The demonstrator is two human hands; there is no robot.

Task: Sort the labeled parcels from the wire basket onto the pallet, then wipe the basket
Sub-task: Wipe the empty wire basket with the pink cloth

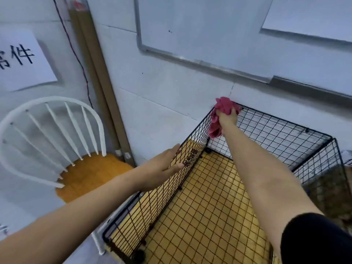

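Right hand (pixel 227 117) grips the cloth (pixel 215 128) on the basket (pixel 282 134) at its 12 o'clock corner; left hand (pixel 162 166), fingers straight, presses its 9 o'clock wall.

Yellow tiled floor (pixel 200 212), black wire basket (pixel 276 134) on it, white chair (pixel 91 174) beside

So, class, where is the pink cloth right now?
In the head view, right of centre, the pink cloth is bunched in the right hand, at the wire basket's far left top corner, beside the wall.
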